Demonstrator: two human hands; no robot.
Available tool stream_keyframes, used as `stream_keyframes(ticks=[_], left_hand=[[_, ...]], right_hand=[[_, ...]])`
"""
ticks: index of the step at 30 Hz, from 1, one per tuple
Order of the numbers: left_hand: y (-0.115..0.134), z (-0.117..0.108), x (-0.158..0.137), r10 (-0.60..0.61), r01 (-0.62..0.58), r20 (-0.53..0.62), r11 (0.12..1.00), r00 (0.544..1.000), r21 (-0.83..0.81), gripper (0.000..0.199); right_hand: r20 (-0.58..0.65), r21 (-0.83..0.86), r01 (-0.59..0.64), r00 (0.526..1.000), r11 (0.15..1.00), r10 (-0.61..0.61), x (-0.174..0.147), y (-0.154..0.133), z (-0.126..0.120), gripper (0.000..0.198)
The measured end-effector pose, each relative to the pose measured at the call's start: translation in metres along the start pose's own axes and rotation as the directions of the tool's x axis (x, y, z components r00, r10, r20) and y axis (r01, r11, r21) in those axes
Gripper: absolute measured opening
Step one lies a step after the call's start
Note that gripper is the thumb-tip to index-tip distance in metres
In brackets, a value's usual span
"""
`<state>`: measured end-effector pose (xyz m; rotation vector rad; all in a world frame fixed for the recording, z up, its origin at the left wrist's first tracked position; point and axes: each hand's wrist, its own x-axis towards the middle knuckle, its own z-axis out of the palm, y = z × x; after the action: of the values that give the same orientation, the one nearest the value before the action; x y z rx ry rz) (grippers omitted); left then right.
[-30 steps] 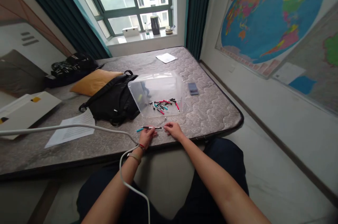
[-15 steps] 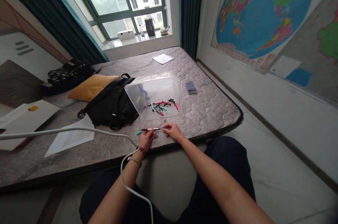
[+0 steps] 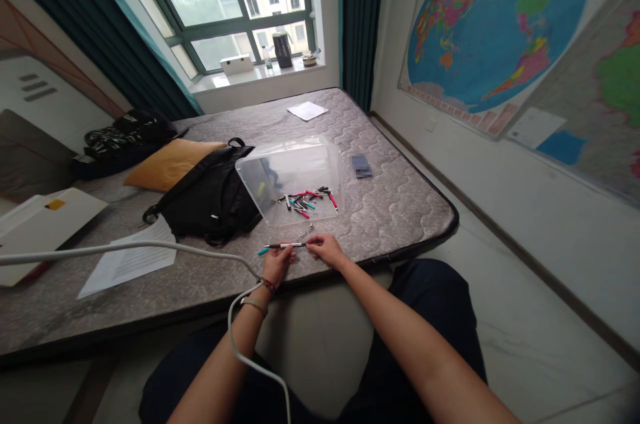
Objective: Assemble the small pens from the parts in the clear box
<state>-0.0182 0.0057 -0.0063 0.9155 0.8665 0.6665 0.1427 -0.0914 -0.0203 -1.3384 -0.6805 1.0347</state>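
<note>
My left hand (image 3: 277,267) is closed around a slim pen (image 3: 274,246) with a dark end and a white middle, held level just above the mattress edge. The fingers of my right hand (image 3: 325,250) pinch together at the pen's right tip; the small part between them is mostly hidden. Beneath and left of the pen lies a teal piece (image 3: 263,251). Small metal-looking parts, perhaps springs (image 3: 305,235), lie on the mattress just beyond my fingers. Behind them, a clear plastic box (image 3: 250,185) lies on its side, with several red, black, white and teal pen pieces (image 3: 303,203) inside.
The quilted mattress (image 3: 395,204) bears a black bag (image 3: 207,201), a yellow cushion (image 3: 167,164), printed paper (image 3: 133,261) and a blurred dark flat item (image 3: 361,166). A pale cable (image 3: 200,247) crosses in front, over my left wrist. A white sheet (image 3: 307,111) lies farther back.
The gap between the pen's right end and my right fingertips has closed; they now meet. The view has shifted slightly, while the box and its contents stay put.
</note>
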Motion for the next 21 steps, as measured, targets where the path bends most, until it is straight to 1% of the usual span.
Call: stream_keyframes(ticks=[5,9,12,15,19,21], left_hand=[[0.0004,-0.0008,-0.0001,-0.004,0.004,0.011,1.000,1.000,-0.001,0.041],[0.0003,-0.0011,-0.0003,-0.004,0.005,0.010,1.000,1.000,-0.007,0.040],[0.0002,-0.0014,-0.0006,-0.006,0.006,0.011,1.000,1.000,-0.006,0.041],[0.0002,-0.0017,-0.0006,-0.004,0.004,0.013,1.000,1.000,-0.002,0.041],[0.0002,-0.0021,0.0000,-0.008,0.007,0.012,1.000,1.000,0.006,0.040],[0.0002,-0.0023,0.0003,-0.010,0.010,0.011,1.000,1.000,0.010,0.039]], right_hand=[[0.015,0.014,-0.002,1.000,1.000,0.002,-0.0005,-0.0015,-0.0008,0.030],[0.017,-0.049,0.013,1.000,0.999,-0.012,-0.0010,-0.0013,0.0005,0.026],[0.013,-0.134,0.019,1.000,0.991,-0.018,-0.0023,-0.0021,0.0023,0.021],[0.007,-0.264,0.035,0.999,0.964,-0.034,-0.0034,-0.0045,0.0037,0.020],[-0.005,-0.474,0.070,0.997,0.878,-0.082,-0.0035,-0.0086,0.0047,0.030],[-0.006,-0.519,0.069,0.996,0.852,-0.085,-0.0037,-0.0099,0.0051,0.036]])
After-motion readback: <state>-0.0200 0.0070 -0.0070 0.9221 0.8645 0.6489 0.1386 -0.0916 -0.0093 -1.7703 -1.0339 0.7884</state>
